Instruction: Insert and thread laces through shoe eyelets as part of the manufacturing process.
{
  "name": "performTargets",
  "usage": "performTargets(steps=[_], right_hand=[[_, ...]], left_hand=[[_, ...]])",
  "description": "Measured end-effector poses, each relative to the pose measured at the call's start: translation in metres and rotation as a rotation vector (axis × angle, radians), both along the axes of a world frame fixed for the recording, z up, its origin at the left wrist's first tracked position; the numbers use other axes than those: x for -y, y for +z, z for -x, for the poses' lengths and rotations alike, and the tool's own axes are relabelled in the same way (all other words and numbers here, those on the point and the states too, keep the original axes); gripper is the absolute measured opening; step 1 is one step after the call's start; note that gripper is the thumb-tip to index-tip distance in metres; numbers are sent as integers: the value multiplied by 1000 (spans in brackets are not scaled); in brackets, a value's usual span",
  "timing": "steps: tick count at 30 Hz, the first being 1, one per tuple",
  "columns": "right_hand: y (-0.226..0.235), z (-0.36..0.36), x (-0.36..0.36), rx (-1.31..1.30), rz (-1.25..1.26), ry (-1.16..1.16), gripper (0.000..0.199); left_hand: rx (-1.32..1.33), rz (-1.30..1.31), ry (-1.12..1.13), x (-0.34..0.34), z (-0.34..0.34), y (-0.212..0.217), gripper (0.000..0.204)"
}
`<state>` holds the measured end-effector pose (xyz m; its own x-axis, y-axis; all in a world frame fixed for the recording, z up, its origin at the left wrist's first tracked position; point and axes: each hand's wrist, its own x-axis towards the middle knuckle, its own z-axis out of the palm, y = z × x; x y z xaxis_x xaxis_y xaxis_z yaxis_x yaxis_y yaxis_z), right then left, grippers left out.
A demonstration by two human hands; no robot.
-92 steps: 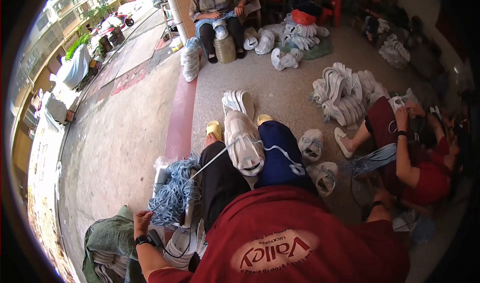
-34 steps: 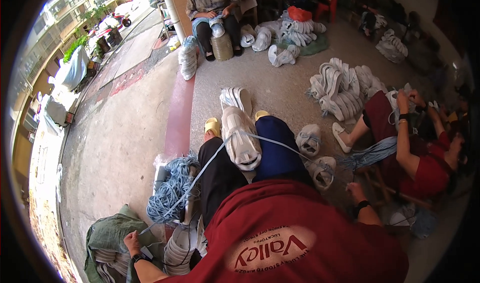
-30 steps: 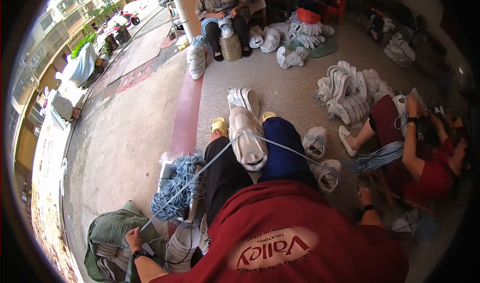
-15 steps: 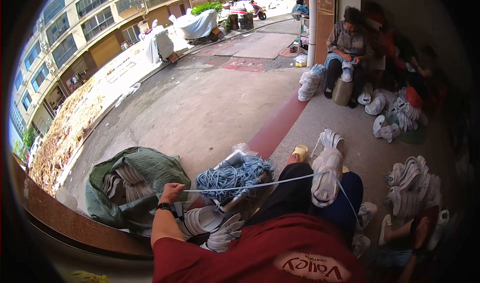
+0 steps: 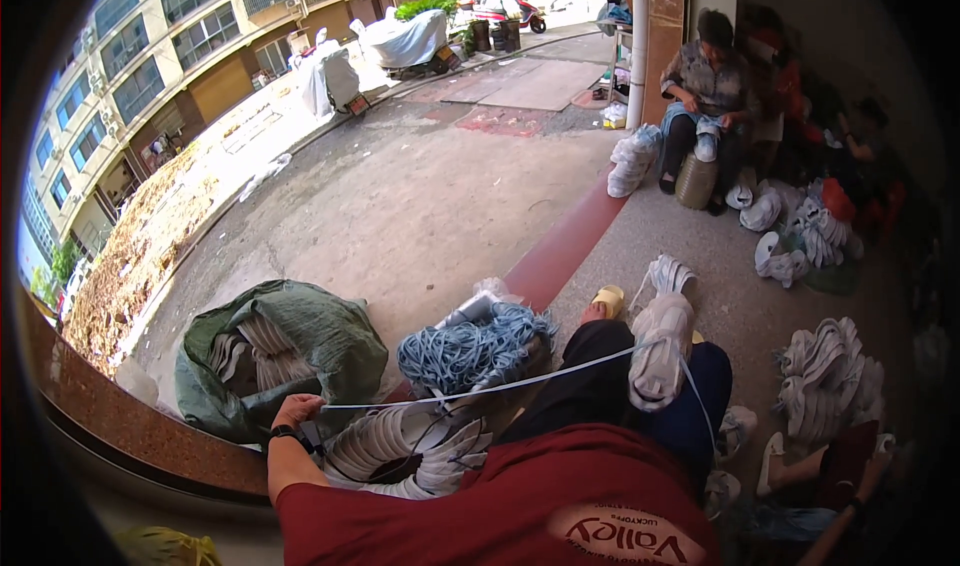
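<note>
The open concrete yard (image 5: 400, 196) takes up most of the view, bare and wide on the person's left, bounded by a dark red kerb (image 5: 560, 251) running toward a pillar. Right of the kerb, the paved floor (image 5: 740, 296) is crowded with heaps of white shoe parts (image 5: 825, 381), leaving little free room there.

Beside the person's left arm lies a green sack (image 5: 300, 341), open at the mouth, with pale strips showing inside. Next to it sits a bundle of blue cord (image 5: 470, 351), and below that a fanned stack of white soles (image 5: 400, 451).

On the person's lap rests a white shoe piece (image 5: 660, 351). From it 1 white cord (image 5: 480, 391) runs taut to the left hand (image 5: 295, 411), whose grip is closed on the cord's end, out over the sack's edge. The right hand seems to be out of sight, perhaps below the red shirt (image 5: 520, 496).
</note>
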<state>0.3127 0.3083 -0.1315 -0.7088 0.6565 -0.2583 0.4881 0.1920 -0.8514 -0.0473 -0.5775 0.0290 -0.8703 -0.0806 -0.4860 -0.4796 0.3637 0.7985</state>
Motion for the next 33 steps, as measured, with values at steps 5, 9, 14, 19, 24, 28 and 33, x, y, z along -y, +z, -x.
performTargets(steps=[5,9,14,19,24,28,33], right_hand=[[-10,-12,7,5,143,31,20],[-27,-45,17,16,261,17,20],[-33,-170,67,101,433,-118,20],[48,-190,158,-213,632,-247,19],[121,-70,153,-291,804,-97,15],[172,-2,161,-233,702,170,12],[187,66,148,-23,271,619,8]], left_hand=[[-24,186,27,36,-20,-29,16],[-17,350,51,30,-17,-44,18],[84,101,5,-78,1,-88,17],[46,-321,-419,-264,17,-90,26],[-117,-483,-786,-402,-11,-89,47],[-83,-340,-893,-411,-16,-98,40],[-5,-154,-774,-341,-16,-85,19]])
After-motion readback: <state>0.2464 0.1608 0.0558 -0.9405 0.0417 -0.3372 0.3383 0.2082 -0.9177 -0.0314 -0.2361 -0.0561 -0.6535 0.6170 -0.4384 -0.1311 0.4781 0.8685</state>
